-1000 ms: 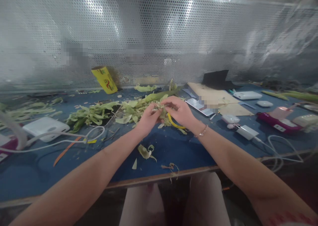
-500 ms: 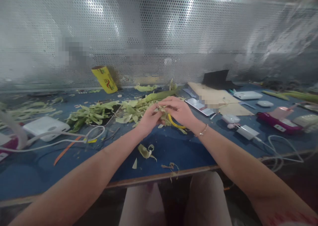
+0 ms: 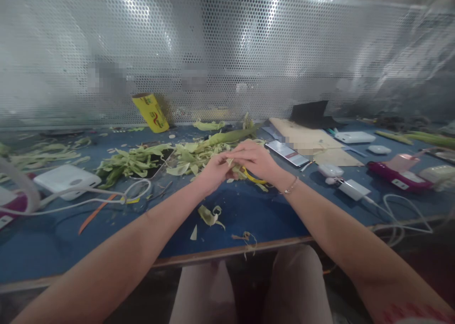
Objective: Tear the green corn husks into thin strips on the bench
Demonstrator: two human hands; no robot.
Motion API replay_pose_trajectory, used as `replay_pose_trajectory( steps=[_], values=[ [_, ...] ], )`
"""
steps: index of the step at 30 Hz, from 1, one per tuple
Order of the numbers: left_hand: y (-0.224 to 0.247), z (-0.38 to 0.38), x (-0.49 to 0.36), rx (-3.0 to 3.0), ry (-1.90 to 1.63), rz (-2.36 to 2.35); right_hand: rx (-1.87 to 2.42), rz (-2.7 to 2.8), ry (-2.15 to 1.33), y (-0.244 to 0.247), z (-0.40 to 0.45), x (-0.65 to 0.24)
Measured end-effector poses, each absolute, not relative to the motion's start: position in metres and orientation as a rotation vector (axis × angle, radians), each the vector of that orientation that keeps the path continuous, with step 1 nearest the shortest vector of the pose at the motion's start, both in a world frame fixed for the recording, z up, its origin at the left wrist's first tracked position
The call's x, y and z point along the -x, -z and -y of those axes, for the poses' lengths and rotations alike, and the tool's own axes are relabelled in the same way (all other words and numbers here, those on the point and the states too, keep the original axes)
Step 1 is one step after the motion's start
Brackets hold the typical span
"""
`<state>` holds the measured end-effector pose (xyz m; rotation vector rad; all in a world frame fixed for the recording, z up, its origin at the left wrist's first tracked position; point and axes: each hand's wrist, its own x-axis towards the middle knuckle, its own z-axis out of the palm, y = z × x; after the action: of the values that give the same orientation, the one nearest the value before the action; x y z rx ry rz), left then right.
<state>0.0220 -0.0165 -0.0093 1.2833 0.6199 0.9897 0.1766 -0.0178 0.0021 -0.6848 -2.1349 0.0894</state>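
My left hand [image 3: 217, 168] and my right hand [image 3: 250, 157] meet over the blue table, fingers closed and overlapping. A small piece of pale green leaf [image 3: 230, 163] shows between them; most of it is hidden by the fingers. Under my right palm curves a yellow band [image 3: 253, 178], close to the hand, though I cannot tell whether they touch. Just beyond the hands lies a heap of pale green leaf strips [image 3: 185, 159] with a longer green leaf [image 3: 231, 136] across it. Nearer to me, a curled leaf scrap [image 3: 209, 216] rests on the table.
Left of the heap are another leaf pile [image 3: 133, 162], a white adapter [image 3: 67, 180] with cables and an orange strip [image 3: 95, 215]. A yellow tube [image 3: 151, 113] leans by the perforated metal panel [image 3: 227, 53]. To the right lie a phone [image 3: 287, 153], cardboard [image 3: 330, 143] and a charger [image 3: 354, 189].
My right hand's fingers have come down further over my left fingers, covering more of the pale leaf. Both hands stay at nearly the same spot.
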Motion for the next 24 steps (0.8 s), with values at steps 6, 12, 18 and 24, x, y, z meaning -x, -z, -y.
replay_pose_trajectory(
  steps=[6,12,18,24],
  values=[
    [0.005,0.018,-0.023,-1.200,-0.949,-0.662,0.791,1.951,-0.171,0.000,0.015,-0.179],
    [0.001,0.019,-0.023,-1.104,-0.966,-0.697,0.862,1.998,-0.038,0.000,0.013,-0.181],
    [-0.003,0.022,-0.023,-1.052,-0.969,-0.751,0.702,2.114,0.112,-0.002,0.010,-0.184],
    [-0.005,0.022,-0.024,-0.921,-0.957,-0.755,0.687,2.225,0.145,-0.005,0.012,-0.186]
  ],
)
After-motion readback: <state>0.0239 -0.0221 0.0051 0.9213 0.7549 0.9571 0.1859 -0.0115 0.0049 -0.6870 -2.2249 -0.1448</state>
